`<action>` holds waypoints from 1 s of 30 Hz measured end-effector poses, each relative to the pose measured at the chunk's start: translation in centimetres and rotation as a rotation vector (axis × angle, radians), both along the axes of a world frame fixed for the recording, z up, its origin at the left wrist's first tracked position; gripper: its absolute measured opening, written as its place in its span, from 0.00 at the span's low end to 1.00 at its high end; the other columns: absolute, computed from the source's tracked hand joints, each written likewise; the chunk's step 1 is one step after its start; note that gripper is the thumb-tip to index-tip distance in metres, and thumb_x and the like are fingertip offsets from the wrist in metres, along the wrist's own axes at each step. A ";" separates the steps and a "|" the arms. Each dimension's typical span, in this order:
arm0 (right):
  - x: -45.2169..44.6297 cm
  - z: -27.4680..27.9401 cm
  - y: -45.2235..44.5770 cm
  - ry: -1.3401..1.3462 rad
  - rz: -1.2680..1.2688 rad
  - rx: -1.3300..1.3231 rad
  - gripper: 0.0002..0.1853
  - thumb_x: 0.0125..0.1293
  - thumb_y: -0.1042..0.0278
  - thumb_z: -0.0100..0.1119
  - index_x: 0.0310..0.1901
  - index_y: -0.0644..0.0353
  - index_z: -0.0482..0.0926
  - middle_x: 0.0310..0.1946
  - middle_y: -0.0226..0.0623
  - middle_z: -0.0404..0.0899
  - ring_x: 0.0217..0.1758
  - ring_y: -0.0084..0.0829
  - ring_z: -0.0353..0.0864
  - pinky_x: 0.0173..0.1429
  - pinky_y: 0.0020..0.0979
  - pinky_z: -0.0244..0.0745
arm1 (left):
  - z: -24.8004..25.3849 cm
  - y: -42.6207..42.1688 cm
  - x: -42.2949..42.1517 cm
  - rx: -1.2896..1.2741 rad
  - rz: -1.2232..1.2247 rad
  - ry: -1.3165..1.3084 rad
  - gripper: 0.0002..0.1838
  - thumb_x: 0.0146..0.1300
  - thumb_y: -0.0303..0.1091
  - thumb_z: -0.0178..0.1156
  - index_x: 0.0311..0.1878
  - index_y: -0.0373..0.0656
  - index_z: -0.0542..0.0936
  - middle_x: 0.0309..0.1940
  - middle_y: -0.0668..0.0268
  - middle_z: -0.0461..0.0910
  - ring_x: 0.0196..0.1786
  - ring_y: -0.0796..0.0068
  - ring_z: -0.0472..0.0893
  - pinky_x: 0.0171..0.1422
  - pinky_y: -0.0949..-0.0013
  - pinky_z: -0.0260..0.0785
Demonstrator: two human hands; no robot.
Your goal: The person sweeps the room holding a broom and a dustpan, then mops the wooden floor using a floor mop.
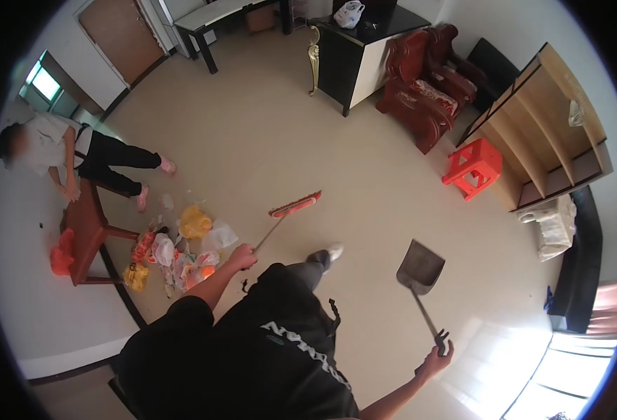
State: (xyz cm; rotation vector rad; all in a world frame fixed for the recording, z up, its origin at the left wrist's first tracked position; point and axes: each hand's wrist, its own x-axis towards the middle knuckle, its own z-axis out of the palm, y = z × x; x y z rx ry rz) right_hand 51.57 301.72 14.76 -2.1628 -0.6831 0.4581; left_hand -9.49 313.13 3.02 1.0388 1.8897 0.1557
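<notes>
My left hand [243, 257] is wrapped round the handle of a broom [294, 204] whose red head lies at or just above the floor ahead of me. Out to the right, my right hand [436, 358] grips the dark end of a dustpan handle, one finger partly raised. The grey dustpan [421, 267] extends ahead of that hand; whether it touches the floor I cannot tell. Left of the broom lies a heap of litter [175, 259], with plastic bags and wrappers, including a yellow bag [195, 222].
Another person [77, 150] stands at the left beside a brown table [88, 231]. A red stool [474, 168] stands before a wooden shelf [539, 133] on the right. Behind are carved wooden chairs [420, 84] and a black-topped counter [343, 66].
</notes>
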 end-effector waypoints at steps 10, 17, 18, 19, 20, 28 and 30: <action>6.8 -0.1 13.2 0.047 -0.071 0.084 0.19 0.46 0.80 0.49 0.44 0.66 0.74 0.17 0.30 0.71 0.15 0.17 0.64 0.17 0.20 0.58 | -1.7 22.9 15.6 -0.001 0.197 -0.165 0.07 0.46 0.26 0.51 0.31 0.36 0.69 0.12 0.65 0.69 0.11 0.73 0.70 0.15 0.70 0.60; 11.4 1.9 24.8 0.070 0.039 -0.090 0.18 0.47 0.81 0.51 0.44 0.66 0.76 0.25 0.33 0.76 0.24 0.18 0.69 0.26 0.21 0.64 | 0.1 35.5 29.6 -0.194 0.648 -0.976 0.12 0.56 0.26 0.54 0.20 0.49 0.64 0.11 0.76 0.61 0.11 0.87 0.58 0.13 0.83 0.49; 14.2 0.0 26.1 0.099 0.085 -0.067 0.18 0.46 0.81 0.52 0.43 0.67 0.76 0.28 0.33 0.76 0.27 0.19 0.70 0.30 0.21 0.66 | -0.1 36.7 32.4 -0.211 0.681 -1.075 0.09 0.58 0.27 0.54 0.24 0.47 0.65 0.12 0.76 0.63 0.12 0.86 0.60 0.14 0.83 0.51; 16.2 -0.9 27.9 0.025 0.140 -0.045 0.18 0.46 0.79 0.52 0.43 0.67 0.76 0.27 0.33 0.77 0.25 0.19 0.69 0.30 0.22 0.66 | -0.2 38.0 35.2 -0.223 0.719 -1.176 0.07 0.59 0.28 0.54 0.28 0.45 0.66 0.13 0.75 0.64 0.13 0.85 0.63 0.15 0.83 0.54; 18.0 -1.0 29.9 0.052 0.140 -0.138 0.18 0.47 0.78 0.52 0.43 0.66 0.76 0.27 0.34 0.77 0.27 0.19 0.71 0.32 0.22 0.68 | 0.0 39.0 38.1 -0.259 0.719 -1.160 0.07 0.59 0.28 0.54 0.28 0.45 0.66 0.13 0.75 0.64 0.13 0.85 0.63 0.15 0.83 0.54; 29.4 0.0 39.7 0.048 0.419 -0.199 0.16 0.50 0.68 0.53 0.44 0.58 0.76 0.23 0.46 0.78 0.30 0.46 0.79 0.35 0.39 0.72 | 10.6 41.6 61.7 -0.272 0.633 -1.251 0.04 0.59 0.29 0.51 0.30 0.42 0.67 0.15 0.69 0.67 0.15 0.79 0.68 0.16 0.80 0.64; 31.9 0.1 41.5 0.021 0.474 -0.249 0.16 0.52 0.67 0.54 0.44 0.57 0.74 0.22 0.46 0.77 0.30 0.48 0.78 0.35 0.42 0.71 | 10.2 42.7 67.3 -0.342 0.573 -1.328 0.05 0.58 0.29 0.50 0.28 0.42 0.67 0.15 0.69 0.67 0.15 0.79 0.67 0.15 0.79 0.62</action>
